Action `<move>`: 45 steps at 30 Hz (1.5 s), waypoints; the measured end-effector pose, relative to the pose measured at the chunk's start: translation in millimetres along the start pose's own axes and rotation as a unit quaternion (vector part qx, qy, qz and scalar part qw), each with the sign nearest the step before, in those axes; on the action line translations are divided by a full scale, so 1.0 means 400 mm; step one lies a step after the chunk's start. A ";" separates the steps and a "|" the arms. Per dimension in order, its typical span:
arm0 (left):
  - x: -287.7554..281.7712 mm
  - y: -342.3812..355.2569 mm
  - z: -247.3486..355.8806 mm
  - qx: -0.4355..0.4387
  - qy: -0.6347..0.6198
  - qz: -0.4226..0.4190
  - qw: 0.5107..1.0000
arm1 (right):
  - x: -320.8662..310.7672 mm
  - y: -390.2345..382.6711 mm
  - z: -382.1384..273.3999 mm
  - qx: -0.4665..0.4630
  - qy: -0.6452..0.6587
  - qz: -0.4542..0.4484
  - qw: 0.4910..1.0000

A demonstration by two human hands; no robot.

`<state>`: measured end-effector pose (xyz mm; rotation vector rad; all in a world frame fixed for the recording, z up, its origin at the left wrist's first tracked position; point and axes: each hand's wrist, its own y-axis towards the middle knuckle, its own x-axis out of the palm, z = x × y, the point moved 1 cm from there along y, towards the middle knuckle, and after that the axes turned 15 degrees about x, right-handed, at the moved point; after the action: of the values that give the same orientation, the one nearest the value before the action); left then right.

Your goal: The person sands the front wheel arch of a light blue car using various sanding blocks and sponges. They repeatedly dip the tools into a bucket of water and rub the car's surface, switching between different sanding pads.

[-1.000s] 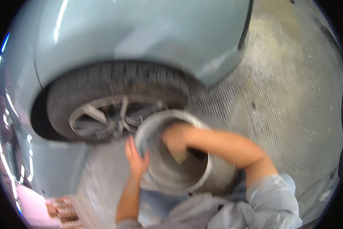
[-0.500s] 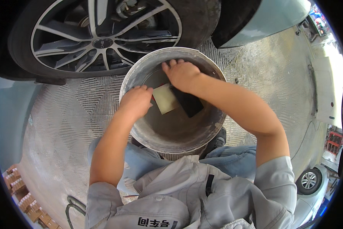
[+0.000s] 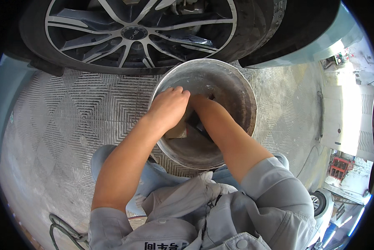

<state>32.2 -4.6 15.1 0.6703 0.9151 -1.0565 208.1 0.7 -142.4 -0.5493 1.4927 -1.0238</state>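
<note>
Left hand (image 3: 170, 104) showing curled fingers, hold unclear; tan block (image 3: 177, 132) lying in bucket (image 3: 244, 96), just near of them. Dark block (image 3: 200, 129) lying right, long axis running far-left to near-right, right forearm (image 3: 228, 129) closer. Right hand (image 3: 199, 102) sitting farther in, fingers hidden, grip unclear.

Ridged floor (image 3: 85, 114) around an alloy wheel (image 3: 134, 32)

Grey-white, the floor carries nested angular grooves on the wheel's near side. Well to the wheel's right, glare whitens a pale panel (image 3: 335, 114) near a red crate (image 3: 340, 168); toward the wheel's near left lies a dark hose (image 3: 64, 231).
</note>
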 end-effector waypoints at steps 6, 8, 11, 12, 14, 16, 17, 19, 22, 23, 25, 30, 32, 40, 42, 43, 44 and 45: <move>-0.002 0.017 -0.006 -0.015 -0.027 -0.040 0.999 | -0.024 -0.063 -0.049 -0.072 -0.239 0.029 0.968; -0.005 0.019 -0.008 -0.013 -0.030 -0.036 0.999 | -0.038 -0.084 -0.059 -0.088 -0.279 0.040 0.955; -0.009 0.024 -0.008 -0.017 0.011 -0.073 0.997 | -0.080 -0.118 -0.053 -0.113 -0.299 0.062 0.946; -0.011 0.026 -0.008 -0.030 -0.003 -0.069 0.997 | -0.103 -0.135 -0.042 -0.125 -0.290 0.076 0.946; -0.019 0.027 -0.007 -0.044 -0.020 -0.044 0.998 | -0.167 -0.183 -0.006 -0.157 -0.215 0.117 0.957; -0.030 0.023 -0.001 -0.065 -0.067 -0.011 0.996 | -0.242 -0.260 0.051 -0.199 -0.122 0.158 0.959; -0.034 0.021 0.003 -0.082 -0.092 0.001 0.992 | -0.275 -0.304 0.084 -0.175 -0.019 0.088 0.981; -0.037 0.023 0.010 -0.122 -0.133 0.012 0.984 | -0.327 -0.393 0.162 -0.103 0.166 -0.087 0.977; -0.038 0.026 0.018 -0.104 -0.103 0.083 0.986 | -0.328 -0.491 0.254 -0.105 0.260 -0.071 0.957; -0.035 0.032 0.016 -0.099 -0.169 0.105 0.975 | -0.319 -0.505 0.278 -0.119 0.295 -0.090 0.944; -0.026 0.044 0.011 -0.128 -0.322 0.115 0.931 | -0.289 -0.510 0.318 -0.147 0.359 -0.129 0.913; -0.048 0.053 0.023 -0.123 -0.426 0.122 0.888 | -0.227 -0.485 0.379 -0.319 0.387 -0.137 0.854; -0.077 0.048 0.038 -0.129 -0.286 0.077 0.946 | -0.212 -0.476 0.379 -0.363 0.453 -0.254 0.774; -0.146 0.094 0.142 -0.006 -0.097 0.083 0.992 | -0.126 -0.469 0.225 -0.431 0.473 -0.311 0.703; -0.188 0.120 0.154 -0.078 -0.078 0.031 0.993 | -0.125 -0.475 0.214 -0.438 0.508 -0.264 0.693; -0.218 0.134 0.168 -0.033 -0.028 0.042 0.998 | -0.129 -0.473 0.223 -0.440 0.535 -0.244 0.678; -0.255 0.144 0.186 -0.027 0.025 0.040 0.999 | -0.132 -0.470 0.244 -0.457 0.550 -0.237 0.658; -0.296 0.155 0.208 -0.048 0.079 0.021 0.996 | -0.140 -0.466 0.274 -0.504 0.564 -0.229 0.613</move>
<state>90.9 0.2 161.3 0.6960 1.0771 -0.9262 284.7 -79.0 51.7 -1.2440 3.2730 -0.7833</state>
